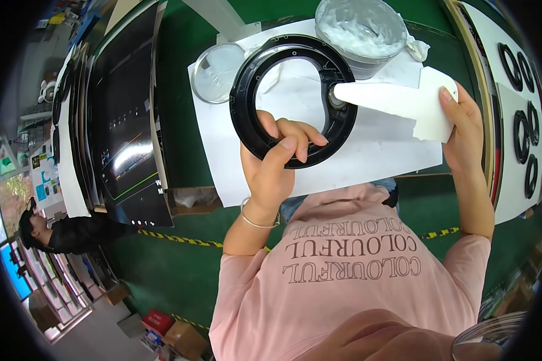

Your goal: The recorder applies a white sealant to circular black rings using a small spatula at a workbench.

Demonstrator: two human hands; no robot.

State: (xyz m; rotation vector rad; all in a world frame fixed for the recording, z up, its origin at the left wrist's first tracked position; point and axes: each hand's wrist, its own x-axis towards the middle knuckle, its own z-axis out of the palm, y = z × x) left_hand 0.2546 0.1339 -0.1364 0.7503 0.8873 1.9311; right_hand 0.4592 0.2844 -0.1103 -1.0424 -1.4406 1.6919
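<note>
My left hand point(277, 141) is closed round the near rim of a black plastic ring-shaped housing point(245, 99), fingers reaching through its opening. On the right of the ring sits a small round socket point(337, 102) with a metallic look. My right hand point(467, 123) pinches the wide end of a flat white card spatula point(391, 99). Its narrow tip lies over the socket; whether they touch, I cannot tell. Beyond the ring stands an open tub point(373, 60) with thick white paste point(364, 33) inside. A round lid point(218, 73) lies left of the ring.
White paper point(385, 153) covers the green worktop, with a crumpled white tissue point(417, 48) beside the tub. Several black rings point(522, 135) lie on a white board at the right. Dark panels point(126, 114) stand at the left, where another person point(72, 231) is nearby.
</note>
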